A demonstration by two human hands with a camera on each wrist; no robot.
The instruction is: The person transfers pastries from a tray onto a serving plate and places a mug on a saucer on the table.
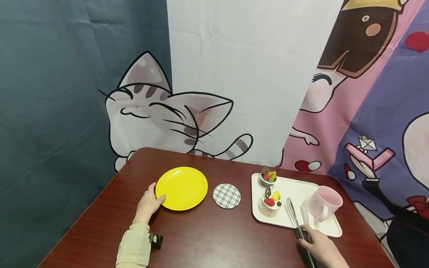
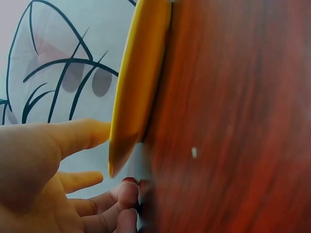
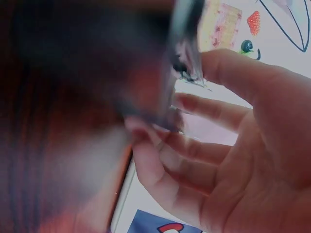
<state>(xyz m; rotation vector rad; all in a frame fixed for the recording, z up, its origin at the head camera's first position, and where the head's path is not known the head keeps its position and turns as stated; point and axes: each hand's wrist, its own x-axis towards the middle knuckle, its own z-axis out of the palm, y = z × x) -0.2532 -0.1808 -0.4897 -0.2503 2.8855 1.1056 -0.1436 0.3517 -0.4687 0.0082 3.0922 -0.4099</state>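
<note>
A round yellow plate (image 1: 182, 188) sits at the left of the table. My left hand (image 1: 149, 203) is at its left edge, thumb touching over the rim; in the left wrist view the other fingers (image 2: 99, 206) spread loosely below, beside the rim. My right hand (image 1: 320, 243) holds a pair of metal tongs (image 1: 296, 221) with dark handles, between thumb and fingers. Their two spread tips reach over a white tray (image 1: 298, 182). The tongs (image 3: 187, 43) are blurred close up in the right wrist view.
On the tray stand a fruit-topped dessert cup (image 1: 270, 204), a smaller fruit cup (image 1: 267, 178) behind it, and a pink mug (image 1: 324, 203) at the right. A checked round coaster (image 1: 226, 195) lies between plate and tray. A printed cloth (image 1: 254, 74) hangs behind the table.
</note>
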